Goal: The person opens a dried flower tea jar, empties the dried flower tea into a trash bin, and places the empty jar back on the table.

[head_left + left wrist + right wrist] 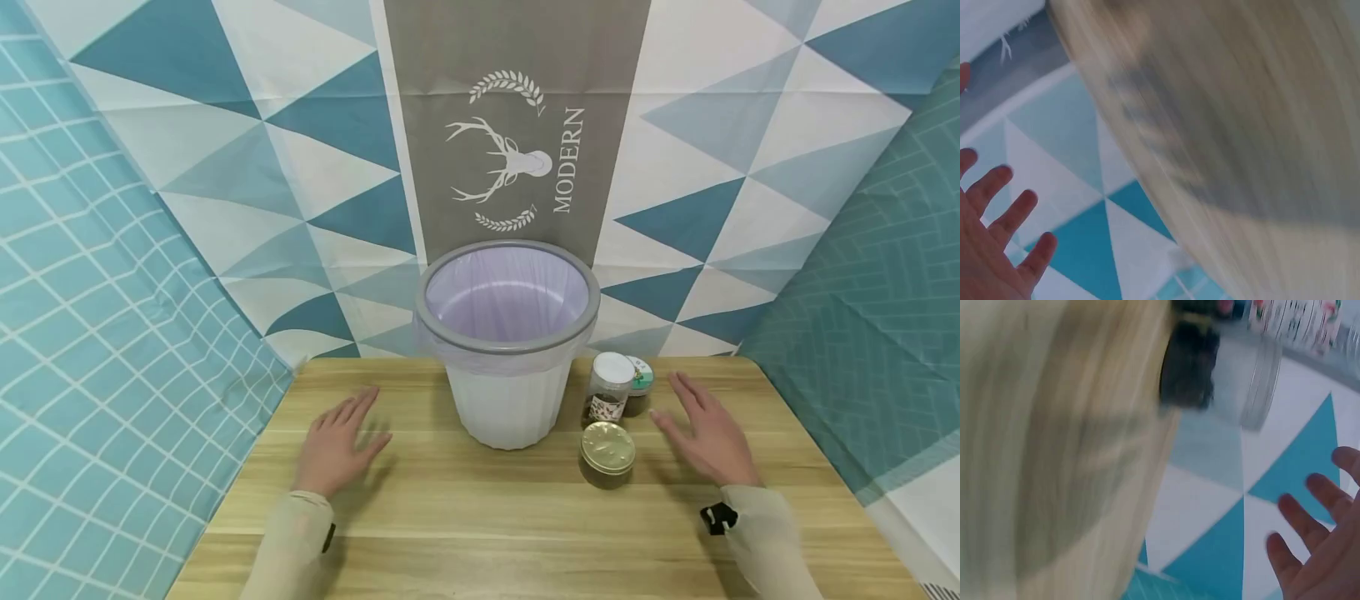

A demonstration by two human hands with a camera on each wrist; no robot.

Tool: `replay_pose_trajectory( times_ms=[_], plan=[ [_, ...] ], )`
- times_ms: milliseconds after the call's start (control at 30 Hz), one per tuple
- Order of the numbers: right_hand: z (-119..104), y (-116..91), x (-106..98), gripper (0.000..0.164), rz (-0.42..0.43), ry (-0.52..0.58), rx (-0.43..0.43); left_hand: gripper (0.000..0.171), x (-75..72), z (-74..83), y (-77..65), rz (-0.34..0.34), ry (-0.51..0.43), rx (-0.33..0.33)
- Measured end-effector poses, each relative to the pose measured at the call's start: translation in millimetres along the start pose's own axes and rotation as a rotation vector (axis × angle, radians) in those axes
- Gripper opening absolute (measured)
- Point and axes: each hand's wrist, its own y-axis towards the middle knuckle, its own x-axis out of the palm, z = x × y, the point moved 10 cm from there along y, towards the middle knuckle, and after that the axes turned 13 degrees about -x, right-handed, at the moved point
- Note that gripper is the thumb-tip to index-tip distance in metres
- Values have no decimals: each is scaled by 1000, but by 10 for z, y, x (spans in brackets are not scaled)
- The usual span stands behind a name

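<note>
A white trash bin (506, 400) with a grey rim and a pale purple liner (510, 292) stands at the back of the table. Just right of it are three containers: a clear jar (609, 387) with a white lid and dark contents, a jar with a green-and-white lid (641, 375) partly hidden behind it, and a low one with a gold lid (607, 447). My left hand (337, 446) is left of the bin, fingers extended, holding nothing. To the right of the jars, my right hand (708, 433) hovers with fingers spread, touching none of them.
The wooden table (480, 525) carries the bin and jars. A patterned cloth (315, 167) hangs behind it, with a blue tiled-pattern cloth (90, 333) on the left and a green one (870, 333) on the right.
</note>
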Motion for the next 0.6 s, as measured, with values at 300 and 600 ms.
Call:
replay_pose_trajectory(
  times_ms=[300, 600],
  plan=[
    [-257, -115, 415, 90, -152, 241, 121, 74, 80, 583, -162, 11, -76, 167],
    [-426, -136, 837, 101, -204, 377, 102, 68, 168, 1153, -344, 4, -115, 311]
  ],
)
